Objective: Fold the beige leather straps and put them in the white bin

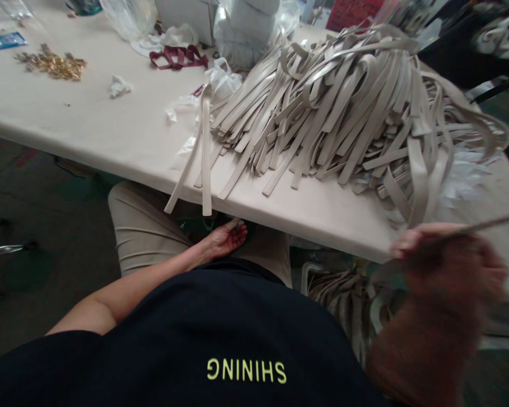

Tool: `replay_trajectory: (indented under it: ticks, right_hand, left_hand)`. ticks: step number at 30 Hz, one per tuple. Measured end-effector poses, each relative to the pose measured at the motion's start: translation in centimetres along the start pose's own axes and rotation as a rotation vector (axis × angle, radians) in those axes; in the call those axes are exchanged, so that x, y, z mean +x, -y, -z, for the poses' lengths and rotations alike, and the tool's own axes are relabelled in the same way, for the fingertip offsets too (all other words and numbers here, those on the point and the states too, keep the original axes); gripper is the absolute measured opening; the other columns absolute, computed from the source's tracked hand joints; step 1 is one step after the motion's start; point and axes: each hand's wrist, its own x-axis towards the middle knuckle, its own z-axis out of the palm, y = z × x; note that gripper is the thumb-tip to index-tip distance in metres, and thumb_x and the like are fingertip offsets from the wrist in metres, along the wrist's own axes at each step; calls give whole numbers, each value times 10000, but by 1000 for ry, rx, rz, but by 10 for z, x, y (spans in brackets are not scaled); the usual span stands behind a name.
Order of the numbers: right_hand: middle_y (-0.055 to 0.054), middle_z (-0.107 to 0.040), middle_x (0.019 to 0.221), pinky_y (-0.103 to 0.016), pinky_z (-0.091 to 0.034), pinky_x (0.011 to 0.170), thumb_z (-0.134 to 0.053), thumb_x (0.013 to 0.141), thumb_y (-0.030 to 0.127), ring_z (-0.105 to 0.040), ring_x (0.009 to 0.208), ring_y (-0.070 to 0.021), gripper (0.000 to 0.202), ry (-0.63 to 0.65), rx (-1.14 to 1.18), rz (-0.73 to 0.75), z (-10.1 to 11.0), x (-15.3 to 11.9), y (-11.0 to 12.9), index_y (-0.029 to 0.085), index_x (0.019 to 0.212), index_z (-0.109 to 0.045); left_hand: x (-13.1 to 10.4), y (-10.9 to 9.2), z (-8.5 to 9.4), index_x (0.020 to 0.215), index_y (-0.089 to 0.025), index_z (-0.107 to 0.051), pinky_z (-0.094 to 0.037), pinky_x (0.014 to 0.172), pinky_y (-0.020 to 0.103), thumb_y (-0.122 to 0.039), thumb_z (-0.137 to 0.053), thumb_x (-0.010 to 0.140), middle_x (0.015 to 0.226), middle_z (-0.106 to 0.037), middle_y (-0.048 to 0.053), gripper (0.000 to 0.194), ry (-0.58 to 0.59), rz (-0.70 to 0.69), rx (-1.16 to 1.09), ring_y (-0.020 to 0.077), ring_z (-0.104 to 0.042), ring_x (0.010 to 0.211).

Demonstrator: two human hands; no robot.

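My left hand (229,238) rests palm up in my lap below the table edge, its fingers loosely apart and nothing seen in them. At the right, my right hand (453,263) is smeared by motion and closed around a strap (498,220), whose thin dark length runs out toward the right edge of the view. A large heap of beige flat straps (339,113) lies on the table just beyond that hand. Two ends of a folded strap (206,164) hang over the table's front edge, above my left hand.
Left on the table (110,130) are gold metal pieces (61,65), a crumpled white scrap (119,86) and a maroon strap (178,57). Plastic bags (246,28) stand behind. Below the table, more straps (343,299) fill a container.
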Motion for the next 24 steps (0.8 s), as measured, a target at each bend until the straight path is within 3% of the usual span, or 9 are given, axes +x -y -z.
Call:
replay_trajectory:
  ticks: [1, 5, 7, 9, 15, 20, 24]
  right_hand:
    - [-35, -595, 624, -302, -404, 446, -649, 919, 571, -535, 486, -160, 274, 39, 51, -31, -23, -6, -4, 316, 841, -714]
    - [-9, -606, 590, -252, -410, 466, -554, 953, 526, -530, 465, -140, 360, 609, -106, -266, -104, -31, -33, 213, 823, -676]
    - [-8, -615, 604, -244, -391, 507, -496, 959, 459, -530, 496, -138, 350, 722, -307, -217, -131, -43, -50, 201, 771, -640]
    - [-12, -619, 619, -247, -350, 543, -458, 963, 415, -527, 533, -141, 356, 728, -512, -125, -148, -50, -64, 199, 727, -614]
    - [-36, -660, 691, -264, -285, 579, -444, 997, 374, -563, 622, -167, 362, 728, -801, -87, -171, -55, -78, 203, 731, -621]
    - [-31, -669, 693, -258, -293, 577, -452, 1007, 373, -573, 624, -166, 373, 752, -811, -111, -174, -56, -77, 207, 722, -626]
    - [-30, -672, 694, -254, -304, 575, -460, 1000, 356, -576, 617, -164, 356, 749, -803, -148, -174, -55, -77, 204, 731, -638]
  left_hand:
    - [-1, 0, 0, 831, -122, -686, -542, 661, 245, -276, -690, 931, 790, -714, 49, 184, -3, -6, -2, 126, -676, 664]
    - [-4, -1, 2, 878, -138, -700, -538, 641, 241, -301, -651, 959, 835, -733, 52, 188, -11, -25, -5, 132, -689, 695]
    - [-5, 0, 3, 887, -145, -703, -534, 641, 237, -304, -633, 971, 815, -731, 43, 193, -18, -28, -3, 129, -685, 688]
    - [-5, 0, 4, 889, -146, -703, -529, 637, 235, -305, -618, 981, 769, -717, 34, 203, -30, -26, -3, 126, -676, 667]
    - [-3, 3, 5, 888, -145, -709, -531, 649, 227, -323, -735, 901, 778, -708, 41, 180, -3, -28, -12, 132, -669, 694]
    - [-4, 3, 6, 887, -153, -722, -530, 651, 228, -298, -672, 945, 892, -737, 51, 164, 14, -51, -15, 123, -665, 709]
    - [-1, 3, 10, 909, -160, -735, -517, 650, 219, -318, -739, 896, 855, -725, 47, 159, 28, -49, 17, 126, -668, 721]
